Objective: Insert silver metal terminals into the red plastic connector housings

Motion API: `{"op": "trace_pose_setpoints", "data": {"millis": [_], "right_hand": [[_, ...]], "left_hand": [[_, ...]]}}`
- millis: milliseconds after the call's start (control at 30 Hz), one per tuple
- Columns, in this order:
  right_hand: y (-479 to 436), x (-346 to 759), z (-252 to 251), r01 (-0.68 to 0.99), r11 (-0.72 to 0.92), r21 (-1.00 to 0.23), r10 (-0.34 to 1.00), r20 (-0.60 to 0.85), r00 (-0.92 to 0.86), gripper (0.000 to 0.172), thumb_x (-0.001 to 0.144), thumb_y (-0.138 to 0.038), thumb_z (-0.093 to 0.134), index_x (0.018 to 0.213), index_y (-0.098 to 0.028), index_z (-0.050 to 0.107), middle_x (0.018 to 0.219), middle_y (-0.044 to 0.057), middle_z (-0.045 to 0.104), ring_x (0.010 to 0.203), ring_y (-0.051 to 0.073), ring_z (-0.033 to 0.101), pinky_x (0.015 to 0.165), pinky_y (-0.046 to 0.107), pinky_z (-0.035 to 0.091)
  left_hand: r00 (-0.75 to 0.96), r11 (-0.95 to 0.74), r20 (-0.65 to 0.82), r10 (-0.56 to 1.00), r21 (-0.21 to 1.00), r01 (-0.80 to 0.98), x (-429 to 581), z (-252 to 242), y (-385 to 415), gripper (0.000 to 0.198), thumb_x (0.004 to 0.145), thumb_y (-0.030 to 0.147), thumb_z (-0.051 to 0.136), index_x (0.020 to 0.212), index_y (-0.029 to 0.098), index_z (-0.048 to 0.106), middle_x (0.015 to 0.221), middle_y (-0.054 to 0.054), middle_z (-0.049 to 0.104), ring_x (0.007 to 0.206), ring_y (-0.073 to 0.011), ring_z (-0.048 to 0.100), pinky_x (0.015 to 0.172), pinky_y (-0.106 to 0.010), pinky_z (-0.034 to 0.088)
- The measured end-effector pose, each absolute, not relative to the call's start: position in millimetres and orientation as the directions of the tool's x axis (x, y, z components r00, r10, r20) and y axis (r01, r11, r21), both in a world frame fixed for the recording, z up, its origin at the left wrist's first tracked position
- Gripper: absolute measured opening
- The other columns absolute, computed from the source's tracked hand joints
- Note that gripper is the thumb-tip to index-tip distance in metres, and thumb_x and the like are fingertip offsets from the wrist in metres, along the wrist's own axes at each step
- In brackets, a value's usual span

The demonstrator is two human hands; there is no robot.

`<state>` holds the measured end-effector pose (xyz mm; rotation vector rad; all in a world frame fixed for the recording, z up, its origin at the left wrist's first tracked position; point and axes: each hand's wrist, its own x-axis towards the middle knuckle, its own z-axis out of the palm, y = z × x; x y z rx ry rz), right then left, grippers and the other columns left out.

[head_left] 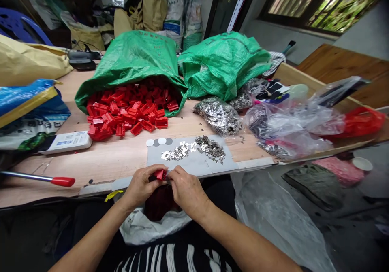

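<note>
My left hand (146,181) is closed around a small red plastic housing (161,175) at the table's front edge. Close beside it, my right hand (184,184) has its fingers pinched together at the housing's right end; whatever they hold there is too small to make out. Just beyond my hands, a grey mat (191,167) bears a pile of shiny flat metal pieces (176,152) and a darker pile of small metal parts (212,149). An open white sack (152,228) lies in my lap, below both hands.
Many red housings (130,112) spill from a green woven sack (133,57). Another green sack (225,63) stands to its right, behind a clear bag of metal parts (219,116). Plastic bags (291,120) fill the right side. A red-handled tool (62,181) lies left, near a white box (68,141).
</note>
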<state>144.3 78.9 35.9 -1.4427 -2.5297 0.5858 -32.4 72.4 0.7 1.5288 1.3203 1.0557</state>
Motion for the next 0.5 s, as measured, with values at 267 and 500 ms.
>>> {"op": "trace_pose_setpoints", "data": {"millis": [267, 500], "right_hand": [[89.7, 160.1, 25.6, 0.618, 0.440, -0.652, 0.833, 0.039, -0.552, 0.015, 0.083, -0.010, 0.058, 0.091, -0.020, 0.065, 0.089, 0.003, 0.064, 0.086, 0.016, 0.061, 0.077, 0.026, 0.045], [89.7, 164.6, 27.5, 0.591, 0.443, -0.674, 0.830, 0.059, -0.555, 0.013, 0.081, -0.009, 0.060, 0.089, -0.019, 0.064, 0.087, 0.003, 0.063, 0.083, 0.016, 0.059, 0.074, 0.026, 0.043]], "left_hand": [[0.125, -0.111, 0.080, 0.989, 0.959, 0.261, -34.8, 3.3, 72.1, 0.031, 0.066, 0.022, 0.076, 0.097, 0.025, 0.072, 0.092, -0.002, 0.074, 0.085, -0.0206, 0.065, 0.080, -0.031, 0.049], [0.199, -0.141, 0.085, 0.976, 0.948, 0.284, -37.5, 5.6, 71.7, 0.031, 0.069, 0.021, 0.074, 0.100, 0.025, 0.070, 0.093, -0.002, 0.074, 0.087, -0.0201, 0.065, 0.082, -0.031, 0.048]]}}
